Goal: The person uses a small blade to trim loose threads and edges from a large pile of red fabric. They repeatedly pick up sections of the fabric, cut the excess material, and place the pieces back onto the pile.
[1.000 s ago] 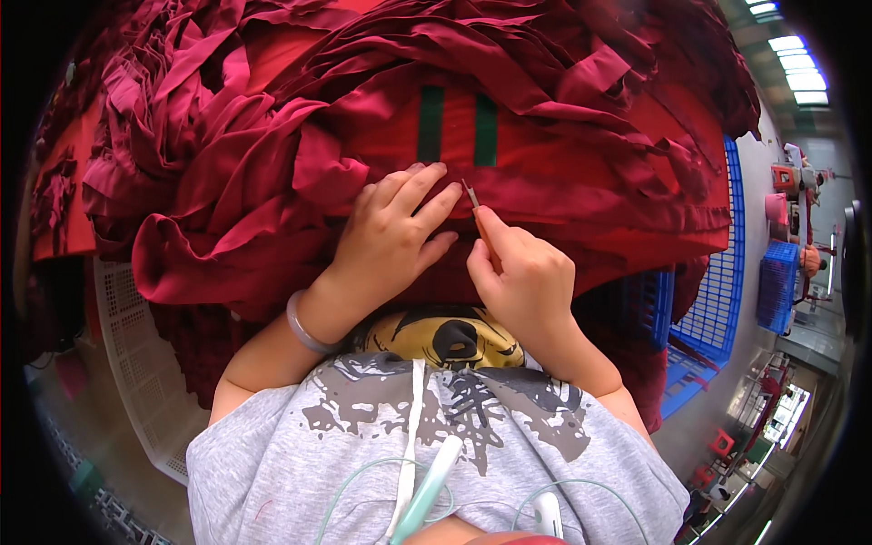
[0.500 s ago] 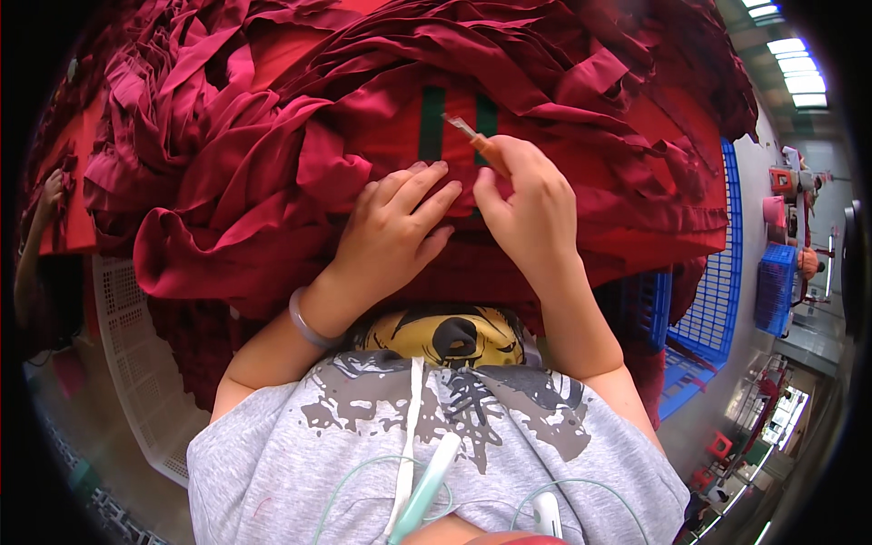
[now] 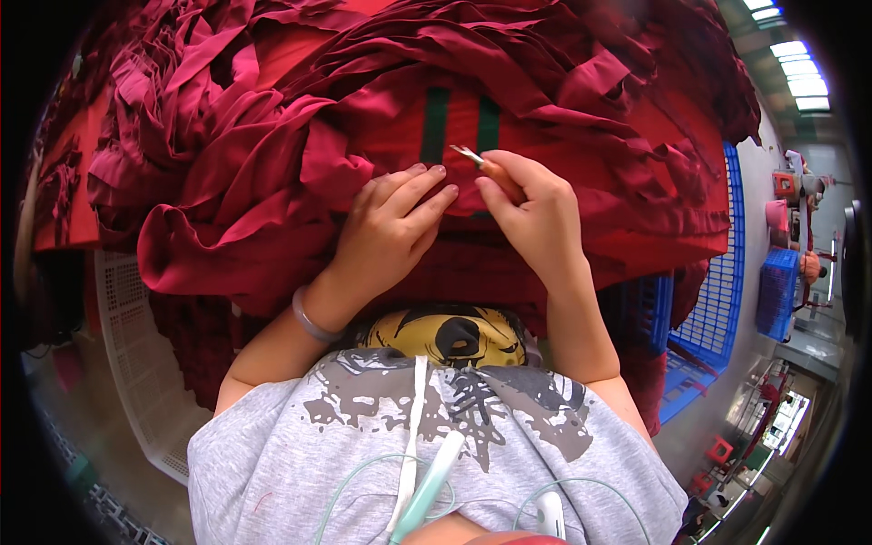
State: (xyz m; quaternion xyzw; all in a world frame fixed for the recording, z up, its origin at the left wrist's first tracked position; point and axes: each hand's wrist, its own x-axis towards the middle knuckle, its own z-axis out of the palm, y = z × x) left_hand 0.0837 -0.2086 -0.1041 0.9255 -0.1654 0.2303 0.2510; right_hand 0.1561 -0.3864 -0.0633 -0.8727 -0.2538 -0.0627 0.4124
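Observation:
Dark red fabric (image 3: 245, 173) lies in long folded strips and heaps over the red table surface (image 3: 363, 136). My left hand (image 3: 392, 216) rests palm down on the cloth near the table's front edge, its fingers stretched out. Just to its right, my right hand (image 3: 538, 207) is closed round the orange-brown handle of a seam ripper (image 3: 470, 155). The forked metal tip points up and left above the red surface, and the fingers cover most of the handle. Beyond both hands, two dark green strips (image 3: 435, 123) run away from me on the red surface.
A white perforated plastic basket (image 3: 136, 354) stands on the floor at lower left. Blue plastic crates (image 3: 718, 309) are at the right of the table, with dark red cloth beside them. Farther right, red stools (image 3: 719, 450) and people stand on the workshop floor.
My right hand has turned and the seam ripper's tip has come closer to me and slightly right. My left hand has hardly moved. Another person's hand at the far left has left the cloth.

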